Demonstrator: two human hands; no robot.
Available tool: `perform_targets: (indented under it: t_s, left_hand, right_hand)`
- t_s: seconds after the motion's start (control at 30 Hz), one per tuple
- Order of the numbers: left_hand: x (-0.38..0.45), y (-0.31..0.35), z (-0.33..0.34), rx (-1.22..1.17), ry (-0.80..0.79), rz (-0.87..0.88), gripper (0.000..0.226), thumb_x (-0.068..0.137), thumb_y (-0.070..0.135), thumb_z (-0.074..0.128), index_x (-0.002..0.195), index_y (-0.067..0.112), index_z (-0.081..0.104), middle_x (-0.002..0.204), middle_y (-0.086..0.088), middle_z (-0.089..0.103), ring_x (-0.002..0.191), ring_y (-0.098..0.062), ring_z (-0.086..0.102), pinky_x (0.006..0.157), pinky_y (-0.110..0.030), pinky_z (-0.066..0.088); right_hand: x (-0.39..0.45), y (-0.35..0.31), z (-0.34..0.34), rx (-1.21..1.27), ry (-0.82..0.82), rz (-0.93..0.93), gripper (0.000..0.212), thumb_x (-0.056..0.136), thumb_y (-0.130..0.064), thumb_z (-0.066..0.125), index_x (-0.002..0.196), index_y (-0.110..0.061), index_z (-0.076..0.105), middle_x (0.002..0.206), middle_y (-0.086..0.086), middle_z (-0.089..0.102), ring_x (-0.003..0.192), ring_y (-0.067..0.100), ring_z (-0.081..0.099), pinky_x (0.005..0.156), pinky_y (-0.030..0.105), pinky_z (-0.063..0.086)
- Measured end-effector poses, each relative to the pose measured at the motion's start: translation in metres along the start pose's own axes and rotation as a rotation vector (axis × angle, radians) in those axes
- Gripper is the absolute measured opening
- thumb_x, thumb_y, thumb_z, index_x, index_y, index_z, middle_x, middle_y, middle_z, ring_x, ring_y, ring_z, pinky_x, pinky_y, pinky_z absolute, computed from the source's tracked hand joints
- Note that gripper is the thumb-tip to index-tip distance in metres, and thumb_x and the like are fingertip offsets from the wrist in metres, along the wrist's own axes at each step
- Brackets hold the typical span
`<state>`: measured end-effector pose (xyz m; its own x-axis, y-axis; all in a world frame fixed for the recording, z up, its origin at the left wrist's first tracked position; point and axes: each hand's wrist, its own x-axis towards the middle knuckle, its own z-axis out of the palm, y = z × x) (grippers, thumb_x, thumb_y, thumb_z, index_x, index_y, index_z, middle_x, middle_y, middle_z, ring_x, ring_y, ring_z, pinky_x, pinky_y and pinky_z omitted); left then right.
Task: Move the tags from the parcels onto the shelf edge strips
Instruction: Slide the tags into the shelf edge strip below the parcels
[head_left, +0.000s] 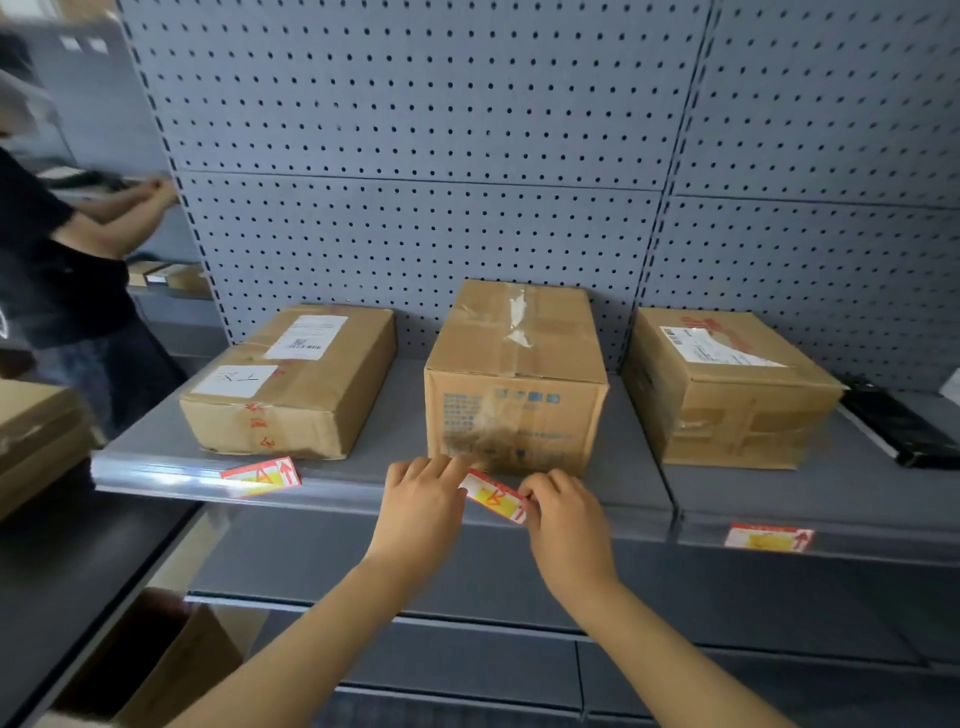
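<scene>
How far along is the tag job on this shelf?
Two look done: the left tag sits tilted in the edge strip below the left parcel, and the right tag sits below the right parcel. In hand: both the left hand and right hand hold the middle tag before the middle parcel, not yet seated. No other tags show.

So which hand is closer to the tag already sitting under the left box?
Left. The left hand is just right of that tag, with a gap between them. The right hand is further right, beyond the middle tag both hands hold.
</scene>
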<state>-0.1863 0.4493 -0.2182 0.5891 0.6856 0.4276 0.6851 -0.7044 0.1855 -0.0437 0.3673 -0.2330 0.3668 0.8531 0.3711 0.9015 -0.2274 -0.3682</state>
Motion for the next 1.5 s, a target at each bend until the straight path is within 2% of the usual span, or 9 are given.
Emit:
perform_targets:
  t_s: [0.13, 0.3, 0.47, 0.57, 0.67, 0.8, 0.97, 1.1, 1.5]
  left_hand:
    - [0.000, -0.001, -0.001, -0.020, -0.017, 0.019, 0.024, 0.088, 0.013, 0.062, 0.111, 0.021, 0.062, 0.101, 0.002, 0.068, 0.090, -0.026, 0.062, 0.081, -0.035, 0.038]
    - [-0.002, -0.001, -0.006, -0.025, -0.017, 0.063, 0.025, 0.061, 0.004, 0.086, 0.074, 0.016, 0.067, 0.067, -0.001, 0.067, 0.058, -0.026, 0.063, 0.055, -0.035, 0.048]
    - [0.002, -0.005, 0.001, -0.072, -0.021, 0.018, 0.005, 0.084, 0.007, 0.067, 0.084, 0.012, 0.068, 0.081, -0.006, 0.069, 0.075, -0.031, 0.062, 0.067, -0.035, 0.043]
    - [0.004, -0.004, 0.002, -0.064, -0.029, 0.036, 0.005, 0.082, 0.007, 0.069, 0.081, 0.012, 0.070, 0.079, -0.006, 0.069, 0.073, -0.031, 0.062, 0.066, -0.035, 0.044]
    - [0.002, -0.002, 0.001, 0.015, -0.039, 0.104, 0.018, 0.064, 0.006, 0.083, 0.069, 0.017, 0.070, 0.065, 0.000, 0.067, 0.058, -0.024, 0.063, 0.053, -0.033, 0.046]
    - [-0.001, 0.000, 0.001, 0.111, -0.037, 0.125, 0.027, 0.052, 0.010, 0.089, 0.062, 0.022, 0.067, 0.054, 0.006, 0.062, 0.048, -0.018, 0.060, 0.051, -0.027, 0.044]
    - [0.002, 0.003, 0.002, 0.154, -0.089, 0.101, 0.025, 0.054, 0.008, 0.087, 0.061, 0.020, 0.067, 0.056, 0.004, 0.063, 0.053, -0.020, 0.062, 0.053, -0.029, 0.045]
    - [0.002, 0.006, 0.003, 0.206, -0.120, 0.145, 0.030, 0.044, 0.009, 0.091, 0.055, 0.021, 0.066, 0.054, 0.004, 0.060, 0.050, -0.019, 0.059, 0.050, -0.028, 0.045]
    - [-0.004, 0.002, 0.009, 0.177, -0.104, 0.171, 0.032, 0.044, 0.002, 0.086, 0.062, 0.019, 0.066, 0.057, 0.002, 0.060, 0.048, -0.021, 0.059, 0.052, -0.028, 0.045]
  right_hand:
    - [0.002, 0.003, 0.000, -0.008, -0.029, -0.035, 0.015, 0.086, -0.004, 0.059, 0.095, -0.015, 0.063, 0.096, 0.002, 0.061, 0.089, 0.023, 0.054, 0.070, 0.035, 0.045]
    - [0.004, 0.006, 0.001, -0.043, -0.046, -0.068, 0.020, 0.084, 0.000, 0.059, 0.094, -0.018, 0.061, 0.096, 0.000, 0.059, 0.088, 0.021, 0.053, 0.067, 0.031, 0.040]
    - [0.007, 0.010, -0.003, -0.050, -0.066, -0.073, 0.021, 0.087, -0.003, 0.058, 0.098, -0.020, 0.062, 0.100, -0.002, 0.056, 0.093, 0.019, 0.052, 0.069, 0.030, 0.042]
    - [0.009, 0.012, -0.005, -0.068, -0.082, -0.083, 0.021, 0.088, -0.004, 0.057, 0.101, -0.019, 0.063, 0.101, -0.002, 0.057, 0.094, 0.019, 0.052, 0.070, 0.029, 0.043]
    - [0.008, 0.012, -0.005, -0.091, -0.085, -0.100, 0.022, 0.088, -0.003, 0.057, 0.100, -0.019, 0.065, 0.099, -0.002, 0.058, 0.093, 0.019, 0.053, 0.072, 0.030, 0.046]
    - [0.008, 0.012, -0.005, -0.099, -0.088, -0.105, 0.025, 0.089, -0.003, 0.056, 0.104, -0.019, 0.067, 0.101, -0.002, 0.060, 0.096, 0.018, 0.054, 0.076, 0.032, 0.048]
    - [0.011, 0.012, -0.009, -0.089, -0.111, -0.095, 0.025, 0.089, -0.005, 0.055, 0.104, -0.018, 0.070, 0.102, 0.000, 0.062, 0.099, 0.019, 0.055, 0.080, 0.033, 0.049]
    - [0.009, 0.013, -0.011, -0.087, -0.138, -0.081, 0.024, 0.090, -0.007, 0.054, 0.104, -0.018, 0.070, 0.103, 0.001, 0.061, 0.099, 0.019, 0.054, 0.078, 0.033, 0.049]
    - [0.004, 0.014, -0.010, -0.140, -0.152, -0.108, 0.027, 0.088, -0.002, 0.053, 0.106, -0.015, 0.068, 0.105, 0.001, 0.058, 0.099, 0.020, 0.053, 0.077, 0.034, 0.049]
